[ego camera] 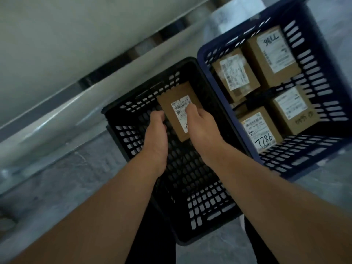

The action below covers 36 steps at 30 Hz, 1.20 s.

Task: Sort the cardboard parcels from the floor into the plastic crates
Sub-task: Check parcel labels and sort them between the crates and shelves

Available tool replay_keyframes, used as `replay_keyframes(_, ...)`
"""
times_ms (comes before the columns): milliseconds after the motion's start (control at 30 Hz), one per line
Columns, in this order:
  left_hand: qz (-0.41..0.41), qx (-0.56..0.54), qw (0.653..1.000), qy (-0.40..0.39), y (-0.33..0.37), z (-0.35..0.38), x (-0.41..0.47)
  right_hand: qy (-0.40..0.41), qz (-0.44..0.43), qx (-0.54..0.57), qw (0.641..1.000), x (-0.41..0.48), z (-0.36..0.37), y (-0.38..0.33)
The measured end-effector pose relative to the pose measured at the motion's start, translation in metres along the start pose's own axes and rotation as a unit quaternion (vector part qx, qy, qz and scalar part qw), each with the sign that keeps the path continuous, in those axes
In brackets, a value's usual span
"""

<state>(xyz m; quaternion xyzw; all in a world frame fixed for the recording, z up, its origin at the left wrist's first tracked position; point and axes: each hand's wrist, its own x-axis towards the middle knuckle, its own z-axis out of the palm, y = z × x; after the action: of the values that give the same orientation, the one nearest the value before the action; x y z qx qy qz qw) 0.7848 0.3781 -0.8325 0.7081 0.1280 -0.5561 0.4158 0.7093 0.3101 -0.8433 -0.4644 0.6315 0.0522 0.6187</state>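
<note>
A brown cardboard parcel (176, 109) with a white label is held inside the black plastic crate (190, 187), toward its far end. My left hand (157, 138) grips the parcel's left edge. My right hand (202, 128) holds its right side, thumb lying over the label. To the right stands a blue plastic crate (304, 161) holding several labelled cardboard parcels, one (261, 130) marked 7786 and another (274, 52) at the far end. The black crate holds nothing else that I can see.
A pale metal rail or beam (62, 103) runs diagonally along the left behind the crates. Grey concrete floor (66, 178) lies to the left and below. My dark trouser legs show under the black crate's near edge.
</note>
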Motion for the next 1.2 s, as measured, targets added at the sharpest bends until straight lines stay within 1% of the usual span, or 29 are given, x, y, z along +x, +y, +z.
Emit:
replay_keyframes(67, 0.021, 0.019, 1.000, 0.003, 0.009, 0.001, -0.030, -0.015, -0.015, 0.012, 1.000, -0.025, -0.009, -0.006)
replay_keyframes(200, 0.062, -0.009, 0.997, 0.036, 0.016, 0.008, -0.092, -0.063, -0.052, 0.005, 0.997, -0.078, -0.031, -0.015)
replay_keyframes(267, 0.077, -0.065, 0.993, 0.054, 0.016, 0.010, -0.132, -0.093, -0.059, -0.020, 0.994, -0.115, -0.047, -0.024)
replay_keyframes(333, 0.072, -0.126, 0.986, 0.076, 0.016, 0.017, -0.177, -0.108, -0.068, -0.030, 0.991, -0.153, -0.067, -0.032)
replay_keyframes(400, 0.068, -0.165, 0.980, 0.089, 0.018, 0.023, -0.227, -0.118, -0.077, -0.038, 0.989, -0.193, -0.088, -0.041)
replay_keyframes(500, 0.091, -0.170, 0.976, 0.099, 0.027, 0.025, -0.300, -0.130, -0.098, -0.057, 0.985, -0.260, -0.116, -0.057)
replay_keyframes(633, 0.142, -0.168, 0.969, 0.110, 0.049, 0.014, -0.404, -0.133, -0.127, -0.025, 0.983, -0.373, -0.138, -0.088)
replay_keyframes(700, 0.174, -0.164, 0.964, 0.116, 0.060, 0.002, -0.462, -0.139, -0.155, -0.021, 0.978, -0.434, -0.146, -0.105)
replay_keyframes(900, 0.254, -0.166, 0.943, 0.135, 0.079, -0.056, -0.632, -0.147, -0.278, -0.024, 0.949, -0.599, -0.157, -0.148)
replay_keyframes(1000, 0.310, -0.180, 0.923, 0.140, 0.082, -0.091, -0.716, -0.151, -0.323, -0.017, 0.934, -0.676, -0.151, -0.159)
replay_keyframes(1200, 0.406, -0.194, 0.878, 0.165, 0.087, -0.133, -0.857, -0.181, -0.421, -0.009, 0.889, -0.820, -0.132, -0.201)
